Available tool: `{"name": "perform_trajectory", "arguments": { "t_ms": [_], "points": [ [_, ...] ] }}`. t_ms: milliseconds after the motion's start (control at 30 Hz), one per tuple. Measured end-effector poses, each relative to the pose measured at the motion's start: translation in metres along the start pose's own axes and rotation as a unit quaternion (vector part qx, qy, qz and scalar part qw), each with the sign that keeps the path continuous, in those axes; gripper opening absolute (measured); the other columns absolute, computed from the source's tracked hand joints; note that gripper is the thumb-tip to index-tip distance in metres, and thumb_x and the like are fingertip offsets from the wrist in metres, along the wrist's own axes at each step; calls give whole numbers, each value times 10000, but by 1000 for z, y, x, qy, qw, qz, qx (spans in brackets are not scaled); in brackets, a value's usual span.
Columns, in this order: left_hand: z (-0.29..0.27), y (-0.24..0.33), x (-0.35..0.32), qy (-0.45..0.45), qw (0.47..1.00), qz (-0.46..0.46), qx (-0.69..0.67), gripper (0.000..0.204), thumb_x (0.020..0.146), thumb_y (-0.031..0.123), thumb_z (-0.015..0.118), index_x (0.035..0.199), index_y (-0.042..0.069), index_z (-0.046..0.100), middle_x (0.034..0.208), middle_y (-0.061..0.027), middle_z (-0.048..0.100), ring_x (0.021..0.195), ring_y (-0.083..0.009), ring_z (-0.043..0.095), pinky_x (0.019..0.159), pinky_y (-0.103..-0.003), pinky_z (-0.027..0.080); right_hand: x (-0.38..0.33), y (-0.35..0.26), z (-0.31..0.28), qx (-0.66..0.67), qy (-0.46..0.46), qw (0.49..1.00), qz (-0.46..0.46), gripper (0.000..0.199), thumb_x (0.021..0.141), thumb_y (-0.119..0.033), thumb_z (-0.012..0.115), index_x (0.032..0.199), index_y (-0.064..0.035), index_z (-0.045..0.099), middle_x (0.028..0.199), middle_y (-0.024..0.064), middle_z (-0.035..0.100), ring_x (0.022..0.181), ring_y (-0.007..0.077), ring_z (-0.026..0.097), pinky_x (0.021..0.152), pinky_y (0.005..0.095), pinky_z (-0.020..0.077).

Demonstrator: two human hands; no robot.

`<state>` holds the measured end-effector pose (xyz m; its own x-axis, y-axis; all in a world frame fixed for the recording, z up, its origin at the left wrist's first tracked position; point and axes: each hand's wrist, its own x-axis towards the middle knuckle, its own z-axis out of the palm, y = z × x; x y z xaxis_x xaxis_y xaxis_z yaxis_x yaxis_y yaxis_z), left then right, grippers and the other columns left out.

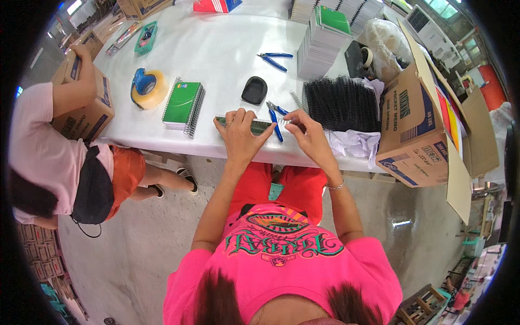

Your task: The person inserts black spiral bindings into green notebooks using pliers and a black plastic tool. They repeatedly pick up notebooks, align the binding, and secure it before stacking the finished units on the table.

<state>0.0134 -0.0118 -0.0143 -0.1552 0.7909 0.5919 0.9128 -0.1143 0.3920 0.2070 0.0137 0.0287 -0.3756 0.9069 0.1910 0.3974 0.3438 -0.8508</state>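
At the near edge of the white desk (216,59), the left hand (241,132) is pressing flat, fingers spread, on a small green notebook (254,125), while the right hand (309,135) is pinching a thin wire spiral (285,121) at its end. Light and stiff-covered, the notebook probably needs holding down; the springy coil likely deforms, so gripping near its tip suits it.

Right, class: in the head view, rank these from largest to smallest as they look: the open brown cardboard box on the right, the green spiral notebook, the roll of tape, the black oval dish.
1. Open brown cardboard box
2. Green spiral notebook
3. Roll of tape
4. Black oval dish

The tape and the notebook look close in size; the fisheye bend makes that pair unsure.
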Motion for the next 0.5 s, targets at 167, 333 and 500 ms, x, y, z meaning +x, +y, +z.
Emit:
{"name": "perform_trajectory", "arguments": {
  "t_ms": [167, 333, 500],
  "points": [
    [-3, 1, 0, -20, 1000, -5, -6, 483, 730, 512, 796, 887, 98, 602, 964, -38, 563, 1063, -289, 525, 974, -738, 295, 5, -1, 10, -26, 6, 999, -20, 187, 943, -114, 625, 1096, -6, 633, 954, 123, 685, 813, 201, 625, 762, 316, 490],
    [-4, 0, 0, -22, 1000, -2, -5, 493, 733, 523, 791, 899, 97, 608, 961, -39, 566, 1067, -295, 531, 972, -744, 299, 9, 4, 11, -21, 11, 997, -73, 178, 940, -94, 608, 1079, 8, 654, 983, 153, 686, 864, 254, 639, 790, 339, 491],
    [-5, 1, 3, -35, 999, -9, -12, 522, 733, 556, 774, 907, 92, 611, 970, -41, 569, 1071, -298, 529, 982, -752, 292, 11, 3, 10, -6, 24, 996, -87, 175, 930, -70, 591, 1056, 18, 675, 997, 183, 695, 862, 310, 668, 775, 370, 496]
  ]
}}
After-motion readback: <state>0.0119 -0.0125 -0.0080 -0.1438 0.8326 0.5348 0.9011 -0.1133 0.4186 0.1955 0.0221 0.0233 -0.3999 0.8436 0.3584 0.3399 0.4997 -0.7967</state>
